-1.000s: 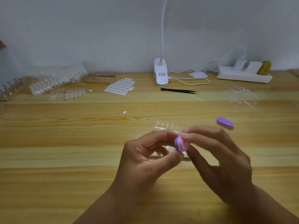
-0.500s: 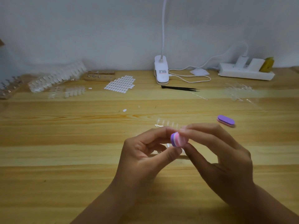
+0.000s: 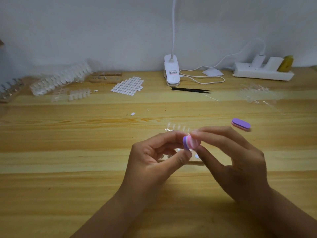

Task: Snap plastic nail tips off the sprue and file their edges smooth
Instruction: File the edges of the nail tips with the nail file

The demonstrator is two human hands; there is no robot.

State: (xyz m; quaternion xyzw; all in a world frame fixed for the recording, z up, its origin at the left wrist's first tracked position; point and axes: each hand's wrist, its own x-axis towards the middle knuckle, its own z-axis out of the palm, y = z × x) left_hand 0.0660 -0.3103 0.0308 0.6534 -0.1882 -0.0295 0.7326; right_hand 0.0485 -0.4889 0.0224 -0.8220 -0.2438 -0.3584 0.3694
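My right hand point(image 3: 236, 162) pinches a small purple-and-pink file block point(image 3: 189, 142) between forefinger and thumb, a little above the wooden table point(image 3: 68, 152). My left hand point(image 3: 154, 157) faces it and pinches a clear nail tip point(image 3: 190, 150) against the block's lower edge; the tip is mostly hidden by my fingertips. Just behind my hands a clear sprue point(image 3: 178, 128) with several tips lies on the table. A few loose clear tips point(image 3: 197, 156) lie below my hands.
A second purple file block point(image 3: 241, 124) lies to the right. Black tweezers point(image 3: 190, 90), a clip lamp point(image 3: 171, 73) with its cable, a power strip point(image 3: 262, 73), a sheet of white stickers point(image 3: 127, 85) and stacked clear sprues point(image 3: 60, 79) line the back.
The file block has turned between my right fingers, showing more of its pink side, and has slid a little against the tip. Both hands stay close together.
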